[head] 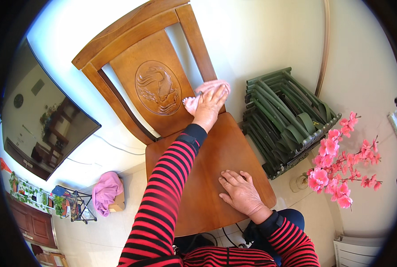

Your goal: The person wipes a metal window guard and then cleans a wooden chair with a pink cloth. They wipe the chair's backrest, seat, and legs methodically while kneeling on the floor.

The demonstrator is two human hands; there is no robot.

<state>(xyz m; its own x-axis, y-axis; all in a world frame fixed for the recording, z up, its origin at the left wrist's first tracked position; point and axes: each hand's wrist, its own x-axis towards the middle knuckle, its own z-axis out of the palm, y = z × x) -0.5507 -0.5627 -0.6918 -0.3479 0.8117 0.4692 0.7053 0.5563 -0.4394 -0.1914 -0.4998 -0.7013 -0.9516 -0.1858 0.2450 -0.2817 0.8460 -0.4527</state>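
Note:
A brown wooden chair stands before me, with a carved fish in an oval on its backrest [158, 87] and a smooth wooden seat [203, 180]. My left hand [207, 108] presses a pink cloth [215, 86] against the lower right part of the backrest, over its side post. Part of the cloth bunches out to the left of the fingers, beside the carved panel. Flat on the right side of the seat rests my right hand [240, 192], palm down with its fingers apart and nothing held.
Folded green-framed stools [285, 120] are stacked right of the chair, near pink artificial blossoms [332, 160] in a glass vase [298, 183]. At left are a wall-mounted television [45, 116], a purple cloth [107, 192] on a cardboard box [118, 202], a folding stool [81, 205] and potted plants [31, 193].

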